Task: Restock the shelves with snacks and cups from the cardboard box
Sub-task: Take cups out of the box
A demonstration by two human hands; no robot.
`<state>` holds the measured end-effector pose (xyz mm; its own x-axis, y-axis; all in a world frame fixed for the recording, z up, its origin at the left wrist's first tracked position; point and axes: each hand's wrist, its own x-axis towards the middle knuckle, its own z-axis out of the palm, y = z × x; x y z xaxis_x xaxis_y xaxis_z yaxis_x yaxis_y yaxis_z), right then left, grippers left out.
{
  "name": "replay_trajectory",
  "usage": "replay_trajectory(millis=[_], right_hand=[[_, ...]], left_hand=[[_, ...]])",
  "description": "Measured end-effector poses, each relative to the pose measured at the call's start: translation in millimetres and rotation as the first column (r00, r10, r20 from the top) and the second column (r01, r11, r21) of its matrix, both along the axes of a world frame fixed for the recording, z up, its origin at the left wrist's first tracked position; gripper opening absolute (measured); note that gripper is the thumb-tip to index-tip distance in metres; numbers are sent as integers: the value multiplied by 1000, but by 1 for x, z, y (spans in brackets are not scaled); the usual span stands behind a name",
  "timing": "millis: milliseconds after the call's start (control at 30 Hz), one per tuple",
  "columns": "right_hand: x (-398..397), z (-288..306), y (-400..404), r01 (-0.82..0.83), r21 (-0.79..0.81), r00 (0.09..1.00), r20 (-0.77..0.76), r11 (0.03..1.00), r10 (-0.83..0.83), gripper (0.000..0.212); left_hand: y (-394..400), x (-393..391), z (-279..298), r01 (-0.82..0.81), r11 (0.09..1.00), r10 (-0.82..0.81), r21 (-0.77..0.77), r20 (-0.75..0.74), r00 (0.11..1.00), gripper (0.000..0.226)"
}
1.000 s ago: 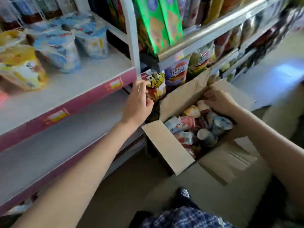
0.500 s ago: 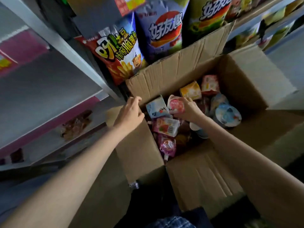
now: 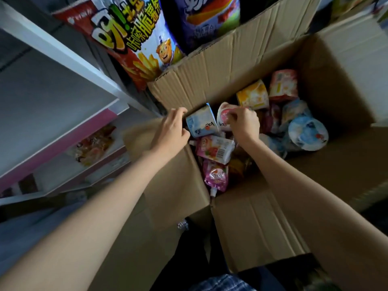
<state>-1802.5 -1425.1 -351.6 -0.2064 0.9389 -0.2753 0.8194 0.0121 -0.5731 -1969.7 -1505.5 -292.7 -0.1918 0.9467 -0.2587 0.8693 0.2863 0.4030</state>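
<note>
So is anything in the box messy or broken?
Nothing looks broken. The snacks lie jumbled in the cardboard box: a pink pouch lies spout down, and a blue-lidded cup is tipped on its side.

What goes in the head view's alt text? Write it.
Both hands reach into an open cardboard box of snacks: the left hand grips a blue carton, the right hand a pink-topped cup. Chip bags stand behind.

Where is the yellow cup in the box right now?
In the head view, the yellow cup lies at the far side of the cardboard box, just left of the pink-red cup and beyond the right hand.
</note>
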Motion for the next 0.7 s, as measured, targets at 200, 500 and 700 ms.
replay_trajectory(millis=[200, 500, 700], right_hand=[[89, 8, 35, -160, -212, 849, 469, 964, 244, 41], [146, -46, 31, -127, -346, 651, 679, 930, 341, 67], [142, -40, 39, -226, -377, 511, 739, 898, 439, 71]], left_hand=[[28, 30, -16, 138, 990, -136, -32, 46, 990, 58], [58, 57, -103, 264, 858, -435, -439, -351, 829, 72], [65, 50, -112, 262, 919, -375, -295, -445, 813, 77]])
